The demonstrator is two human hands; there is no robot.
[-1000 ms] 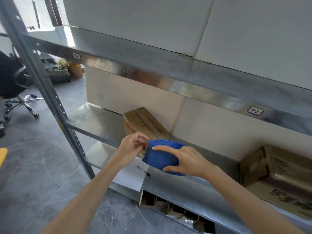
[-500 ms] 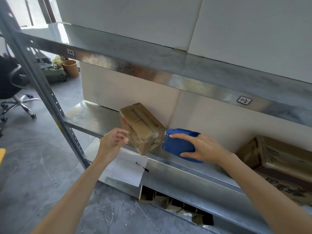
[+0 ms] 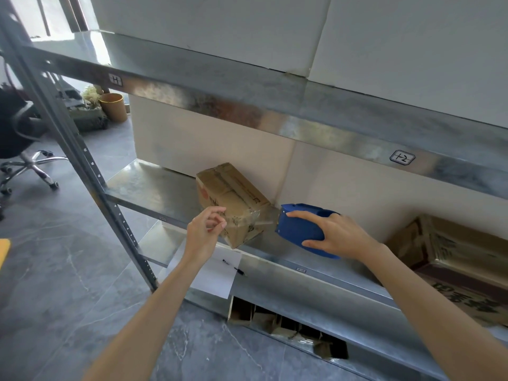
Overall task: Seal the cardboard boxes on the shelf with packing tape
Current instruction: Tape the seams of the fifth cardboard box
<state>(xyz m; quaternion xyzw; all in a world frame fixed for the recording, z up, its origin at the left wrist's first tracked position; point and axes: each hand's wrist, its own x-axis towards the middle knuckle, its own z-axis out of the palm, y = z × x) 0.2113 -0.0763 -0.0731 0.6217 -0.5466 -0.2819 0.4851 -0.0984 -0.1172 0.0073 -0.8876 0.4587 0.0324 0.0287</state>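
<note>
Head view, right hand gripping tape dispenser, nose leftward toward box

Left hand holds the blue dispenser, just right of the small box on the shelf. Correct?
Not quite: the right hand grips the dispenser, as the head view shows. It does sit just right of the box on the shelf.

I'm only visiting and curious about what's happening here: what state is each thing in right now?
small box: flaps closed, on the shelf.
tape: stretched from box to dispenser, uncut.
blue dispenser: gripped by right hand.
left hand: fingers loosely curled, holding nothing visible.
large box: closed, lying flat.
pen: lying on paper.
</note>
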